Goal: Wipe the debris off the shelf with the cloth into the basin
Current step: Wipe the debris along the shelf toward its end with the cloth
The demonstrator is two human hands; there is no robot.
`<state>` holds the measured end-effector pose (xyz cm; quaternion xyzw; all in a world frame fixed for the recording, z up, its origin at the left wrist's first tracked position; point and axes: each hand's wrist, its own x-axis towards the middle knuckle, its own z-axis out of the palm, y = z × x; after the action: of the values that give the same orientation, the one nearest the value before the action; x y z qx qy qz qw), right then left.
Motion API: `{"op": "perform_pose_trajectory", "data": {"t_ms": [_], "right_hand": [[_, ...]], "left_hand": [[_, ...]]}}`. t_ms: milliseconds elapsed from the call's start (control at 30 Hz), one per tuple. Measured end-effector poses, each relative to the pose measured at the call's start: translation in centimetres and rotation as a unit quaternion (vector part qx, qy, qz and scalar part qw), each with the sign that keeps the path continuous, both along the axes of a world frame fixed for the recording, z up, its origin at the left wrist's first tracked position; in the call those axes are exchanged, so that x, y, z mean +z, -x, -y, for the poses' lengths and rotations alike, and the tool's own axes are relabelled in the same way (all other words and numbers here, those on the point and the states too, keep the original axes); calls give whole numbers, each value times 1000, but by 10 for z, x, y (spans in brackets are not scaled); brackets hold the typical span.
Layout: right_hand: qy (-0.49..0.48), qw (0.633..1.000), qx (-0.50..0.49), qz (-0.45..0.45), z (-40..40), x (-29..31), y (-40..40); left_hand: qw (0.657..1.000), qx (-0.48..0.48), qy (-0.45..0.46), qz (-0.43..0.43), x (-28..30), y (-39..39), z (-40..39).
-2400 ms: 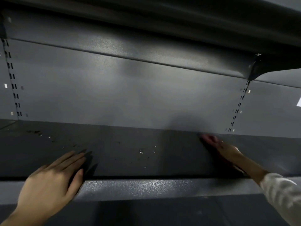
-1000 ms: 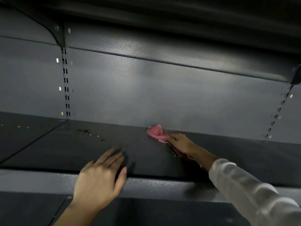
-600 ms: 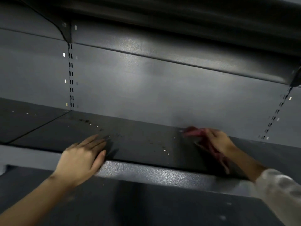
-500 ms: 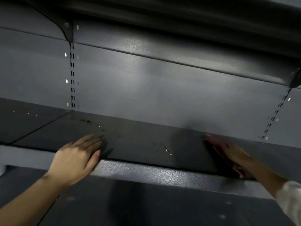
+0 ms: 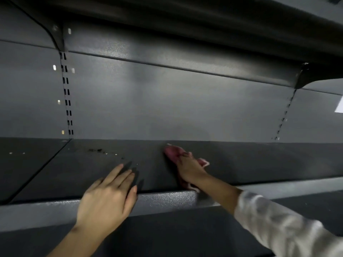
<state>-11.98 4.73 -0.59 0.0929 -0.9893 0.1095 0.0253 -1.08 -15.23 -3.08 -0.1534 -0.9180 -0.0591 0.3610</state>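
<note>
Nearest, the left hand (image 5: 106,198) lies palm-down across the front lip (image 5: 167,200) of the dark metal shelf (image 5: 259,164), its fingers (image 5: 121,175) extended and held close together, flat on the shelf surface and gripping nothing. Just to its right, the right hand (image 5: 189,168), extending from a pale sleeve (image 5: 278,225), presses down on the pink cloth (image 5: 171,152); its fingers are bent over the fabric, holding it against the shelf. One end of the cloth projects past the fingertips toward the rear of the shelf, another corner shows to the right of the hand, and a further part trails beneath the wrist to the front lip. Farther back and to the left, dark debris (image 5: 95,150) with a few pale specks lies on the shelf near the rear edge, well apart from the cloth. Behind it stand the grey back panel (image 5: 167,104) and a slotted upright (image 5: 67,101). No basin is in view.
</note>
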Motion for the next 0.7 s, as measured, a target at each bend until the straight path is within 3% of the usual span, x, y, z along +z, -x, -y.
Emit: {"op": "perform_pose_trajectory", "data": {"t_ms": [167, 300, 400, 500, 567, 700], "right_hand": [[191, 979, -35, -58, 38, 12, -10], [278, 952, -95, -84, 1, 30, 6], [225, 961, -135, -86, -59, 33, 18], [86, 988, -128, -9, -101, 15, 23], [17, 994, -105, 4, -102, 4, 24], [-9, 999, -40, -35, -55, -7, 20]], "left_hand": [[1000, 2, 5, 4, 3, -1, 5], [999, 30, 8, 4, 8, -3, 23], [999, 43, 5, 9, 6, -5, 32], [999, 37, 5, 10, 3, -4, 30], [999, 36, 7, 12, 1, -3, 30], [999, 37, 4, 19, 0, -1, 30]]}}
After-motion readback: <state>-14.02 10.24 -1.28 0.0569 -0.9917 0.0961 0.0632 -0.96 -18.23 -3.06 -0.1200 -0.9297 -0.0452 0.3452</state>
